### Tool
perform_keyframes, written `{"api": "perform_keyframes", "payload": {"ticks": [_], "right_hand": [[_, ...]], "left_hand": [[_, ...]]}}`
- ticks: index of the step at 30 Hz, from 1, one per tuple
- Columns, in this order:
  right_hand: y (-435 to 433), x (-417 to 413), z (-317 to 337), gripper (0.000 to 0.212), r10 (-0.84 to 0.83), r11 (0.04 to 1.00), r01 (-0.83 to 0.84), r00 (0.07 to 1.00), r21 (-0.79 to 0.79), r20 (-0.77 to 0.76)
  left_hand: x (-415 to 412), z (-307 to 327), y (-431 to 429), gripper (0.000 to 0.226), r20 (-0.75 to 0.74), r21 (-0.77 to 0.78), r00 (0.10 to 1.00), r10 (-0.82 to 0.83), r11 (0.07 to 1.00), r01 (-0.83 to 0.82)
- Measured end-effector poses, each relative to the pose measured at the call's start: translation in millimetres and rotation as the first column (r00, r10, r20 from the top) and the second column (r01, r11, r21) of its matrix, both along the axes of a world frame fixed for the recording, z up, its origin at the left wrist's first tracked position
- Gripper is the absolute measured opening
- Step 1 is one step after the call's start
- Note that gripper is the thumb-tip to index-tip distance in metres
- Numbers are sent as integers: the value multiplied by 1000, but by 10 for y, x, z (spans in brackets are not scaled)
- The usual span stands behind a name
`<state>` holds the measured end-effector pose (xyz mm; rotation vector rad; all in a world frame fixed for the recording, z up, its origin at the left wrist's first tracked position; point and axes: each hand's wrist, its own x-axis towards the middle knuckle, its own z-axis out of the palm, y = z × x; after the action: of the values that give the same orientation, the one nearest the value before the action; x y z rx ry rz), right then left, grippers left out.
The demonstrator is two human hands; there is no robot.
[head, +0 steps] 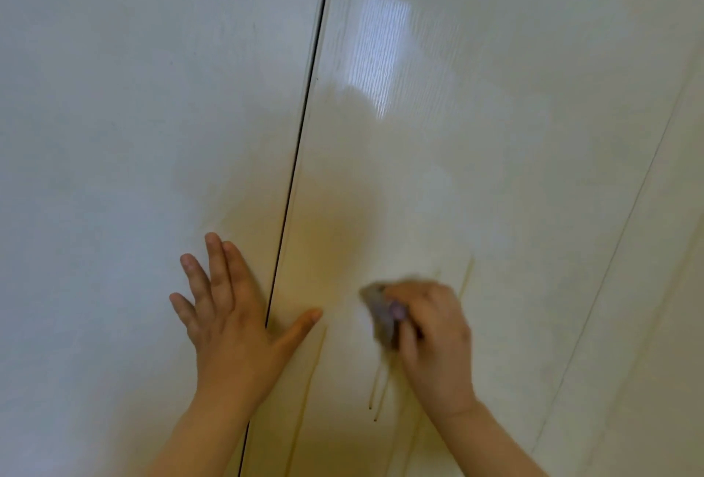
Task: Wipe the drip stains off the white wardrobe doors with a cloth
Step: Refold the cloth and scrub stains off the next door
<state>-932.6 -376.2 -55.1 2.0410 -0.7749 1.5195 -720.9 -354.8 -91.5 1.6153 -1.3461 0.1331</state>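
While the left hand (228, 318) lies flat and open on the wardrobe, fingers spread and palm pressed to the surface, the right hand (434, 343) is closed around a small bunched cloth (383, 318) and holds it against the door. That cloth is greyish with a hint of purple, and it is blurred, so its weave and folds cannot be made out. It sits at the left of the right hand, poking out past the knuckles and touching the panel.

Spread across the dark seam (301, 141) between the two doors, the left hand has its fingers on the left door (114, 114) and its thumb reaching over onto the right door (495, 152).

Brownish drip stains (379, 391) run down the right door just below the cloth, ending in two small dark beads. Another thin streak (465, 278) shows just above the right hand, and a longer faint one (308, 392) descends below the left thumb, near the seam.

Both doors are glossy white, with a yellowish cast low down. A bright window reflection (381, 53) sits high on the right door. At far right, a thin line (624, 217) runs diagonally along the panel.
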Motion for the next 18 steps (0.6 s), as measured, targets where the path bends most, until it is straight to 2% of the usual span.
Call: {"api": "perform_keyframes", "payload": {"ticks": [3,5,7,9,11,12,14,16,18], "right_hand": [[-113,-186,567,20,-114,988,136,966,-79,233],[-214,-312,855,19,-165,978,196,938,-74,304],[-285,-364,873,18,-160,977,196,936,-87,314],[-313,-334,587,17,-137,977,176,952,-122,273],[-281,-275,102,16,-100,986,116,986,-116,136],[-236,-247,-137,19,-80,993,84,996,-86,46],[-142,-217,-453,38,-33,999,32,995,-18,-98],[-78,-220,-470,41,-17,1000,20,992,20,-126],[-50,-263,-257,22,-33,999,34,998,11,-46]], "left_hand": [[2,-18,-25,124,1,-23,1000,8,1000,-8],[-12,-27,-41,124,-1,-33,1000,8,999,-8],[-21,-32,-54,124,-9,-46,1000,6,999,-7],[-27,-27,-67,124,-17,-50,1000,6,999,-7],[-41,-10,-74,125,-26,-49,1000,9,999,-10],[-51,-2,-70,125,-26,-46,1000,10,999,-11],[-73,19,-57,127,-40,-41,999,7,999,-9],[-90,38,-33,126,-55,-39,998,2,999,-4],[-89,53,-10,126,-62,-48,998,-4,999,1]]}}
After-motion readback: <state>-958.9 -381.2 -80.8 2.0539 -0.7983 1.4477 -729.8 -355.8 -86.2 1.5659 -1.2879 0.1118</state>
